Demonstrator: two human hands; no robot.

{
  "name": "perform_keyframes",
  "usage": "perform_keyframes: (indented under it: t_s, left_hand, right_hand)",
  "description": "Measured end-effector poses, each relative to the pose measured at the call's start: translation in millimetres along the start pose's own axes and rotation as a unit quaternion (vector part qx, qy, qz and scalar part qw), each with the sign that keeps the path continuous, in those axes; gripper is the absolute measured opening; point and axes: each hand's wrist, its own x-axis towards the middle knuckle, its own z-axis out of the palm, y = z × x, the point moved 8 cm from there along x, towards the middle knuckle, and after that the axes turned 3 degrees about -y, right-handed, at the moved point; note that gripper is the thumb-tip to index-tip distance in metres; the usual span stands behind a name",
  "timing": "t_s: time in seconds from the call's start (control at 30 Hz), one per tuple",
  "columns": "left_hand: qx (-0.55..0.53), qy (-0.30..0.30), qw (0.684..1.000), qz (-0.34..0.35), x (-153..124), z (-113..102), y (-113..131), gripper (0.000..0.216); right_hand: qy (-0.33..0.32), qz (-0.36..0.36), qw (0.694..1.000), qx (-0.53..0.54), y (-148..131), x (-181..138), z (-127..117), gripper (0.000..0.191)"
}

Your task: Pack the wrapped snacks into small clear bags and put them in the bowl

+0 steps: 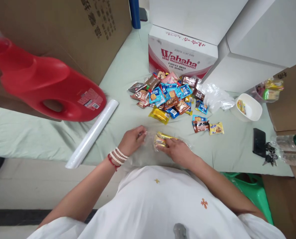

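The left hand [133, 141] is pinching the edge of a clear bag [150, 141] while the right hand [179, 151], just beside it, is gripping yellow-wrapped snacks [159, 140] within the film, seemingly a bagging step, the next move calling for a steady pinch.

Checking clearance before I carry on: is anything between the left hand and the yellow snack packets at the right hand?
Only clear plastic film shows in the gap between the left hand and the yellow snack packets; no solid object is visible there. The right hand covers the packets' far end.
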Motion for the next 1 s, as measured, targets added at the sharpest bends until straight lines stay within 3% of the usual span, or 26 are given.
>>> perform_keyframes:
  t_s: [0.1,0.17,0.27,0.4,0.5,0.6,0.67,0.77,0.9,1.0]
  left_hand:
    - [-0.108,-0.049,0.993,-0.02,-6,28,22,0.018]
    - [-0.097,-0.045,0.994,0.019,-5,47,41,0.018]
    - [0.014,-0.044,0.993,0.111,-7,75,64,0.03]
    - [0.181,-0.035,0.968,0.172,-20,94,70,0.047]
    - [0.259,-0.043,0.944,0.201,-30,103,71,0.061]
    - [0.317,-0.056,0.923,0.21,-33,112,70,0.064]
    - [0.348,-0.056,0.913,0.207,-33,117,67,0.061]
    - [0.364,-0.029,0.908,0.208,-34,118,64,0.056]
    - [0.341,0.038,0.906,0.248,-39,111,68,0.049]
    - [0.332,0.018,0.896,0.293,-39,118,71,0.044]
  right_hand:
    - [0.021,-0.002,1.0,0.023,-1,3,1,0.05]
    - [0.037,0.0,0.998,0.051,-1,1,2,0.046]
    - [0.08,-0.013,0.989,0.128,2,-15,1,0.039]
    - [0.158,-0.019,0.95,0.269,17,-57,2,0.034]
    - [0.245,0.146,0.903,0.323,53,-87,17,0.029]
    - [0.306,0.334,0.858,0.243,76,-110,33,0.041]
    - [0.295,0.357,0.866,0.189,75,-109,37,0.04]
    - [0.288,0.317,0.884,0.186,67,-105,32,0.014]
    - [0.269,0.319,0.862,0.289,73,-102,14,0.013]
    - [0.235,0.318,0.856,0.333,75,-70,-4,0.014]
